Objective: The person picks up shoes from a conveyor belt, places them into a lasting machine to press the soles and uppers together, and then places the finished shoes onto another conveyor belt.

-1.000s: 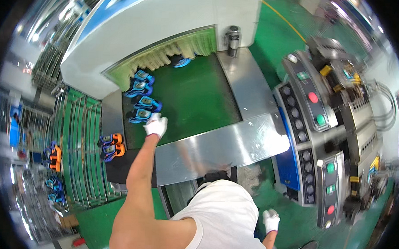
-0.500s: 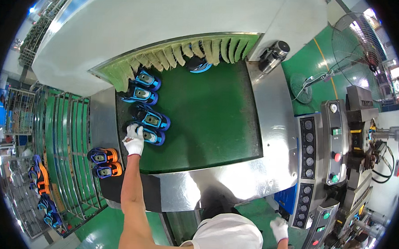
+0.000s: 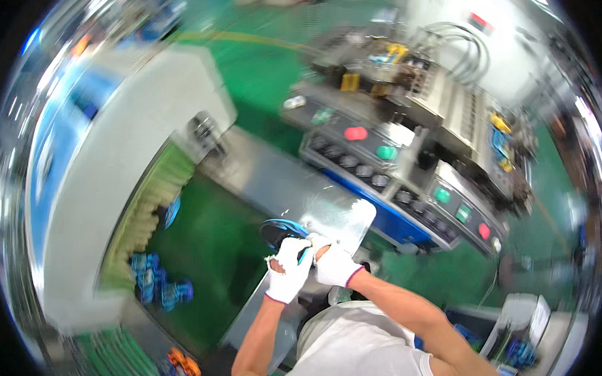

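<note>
Both my hands wear white gloves and meet in front of my body, above the near metal edge of the conveyor. My left hand [image 3: 289,268] is closed round a black and blue shoe [image 3: 280,233]. My right hand [image 3: 333,262] grips the same shoe at its near end, fingers bent against the left hand. The gloves hide much of the shoe. Farther left on the green belt [image 3: 221,252] lie several blurred blue shoes [image 3: 154,281]. Another blue and black shoe [image 3: 172,212] sits by the fabric strip curtain [image 3: 142,211].
A pale tunnel housing [image 3: 92,199] stands over the belt at the left, with a metal flask [image 3: 206,131] at its corner. Ahead and right is a machine with a button panel [image 3: 357,133]. Orange shoes [image 3: 184,364] lie lower left; a white box [image 3: 520,318] is lower right.
My view has swung to the right. My left hand has left the row of shoes on the belt, and both hands now hold one shoe in front of me.
</note>
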A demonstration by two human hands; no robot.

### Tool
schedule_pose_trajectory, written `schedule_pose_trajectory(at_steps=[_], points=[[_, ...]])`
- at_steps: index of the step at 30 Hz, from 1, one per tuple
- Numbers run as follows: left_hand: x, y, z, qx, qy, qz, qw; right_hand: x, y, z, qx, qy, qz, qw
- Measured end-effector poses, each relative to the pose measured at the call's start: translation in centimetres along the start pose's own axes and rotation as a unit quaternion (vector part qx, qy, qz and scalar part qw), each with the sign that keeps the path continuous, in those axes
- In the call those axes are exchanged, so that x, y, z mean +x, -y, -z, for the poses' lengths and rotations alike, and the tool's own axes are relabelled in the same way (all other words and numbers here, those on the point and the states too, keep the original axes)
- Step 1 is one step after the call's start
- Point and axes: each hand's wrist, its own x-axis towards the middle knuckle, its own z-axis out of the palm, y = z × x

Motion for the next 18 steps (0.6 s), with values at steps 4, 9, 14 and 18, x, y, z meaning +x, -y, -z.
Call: schedule_pose_trajectory(at_steps=[4,9,14,18], points=[[10.4,-14.2,-6.3,-0.130,0.134,-0.230,0.955,-8.3,-6.4,12.1,0.153,-0.202,-0.105,0.962],[17.7,-24.8,-16.2,-0.239,0.153,-0.254,0.925,-21.9,-10.1,20.7,0.653,-0.338,-0.176,0.655],[23.6,-31.1,-33.7,-0.235,0.271,-0.152,0.921,-31.6,-15.0,20.1,0.647,-0.567,-0.147,0.488],[27.2,-34.0,-48.2,-0.123,0.305,-0.070,0.942,-34.6,-16.1,19.8,0.597,-0.669,-0.179,0.404]])
